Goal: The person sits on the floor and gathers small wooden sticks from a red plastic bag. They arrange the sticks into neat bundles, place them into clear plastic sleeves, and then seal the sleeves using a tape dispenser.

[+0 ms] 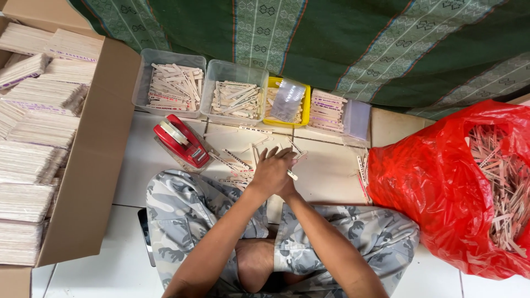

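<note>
I sit cross-legged on a white tiled floor. My left hand (pixel 270 170) lies over my right hand (pixel 288 191), which is mostly hidden beneath it. Both hands close around a small bunch of flat wooden sticks (pixel 292 175), whose ends poke out past the fingers. Loose printed wooden sticks (pixel 234 160) lie scattered on the tiles just in front of and under my hands. A red tape dispenser (pixel 182 142) stands to the left of my hands.
Two clear tubs (pixel 142 83) (pixel 263 77) and a yellow tray (pixel 305 107) of sticks line the back, beside a stick stack (pixel 327 110). A cardboard box (pixel 94 165) of bundled sticks is on the left. A red plastic bag (pixel 430 193) of sticks is on the right.
</note>
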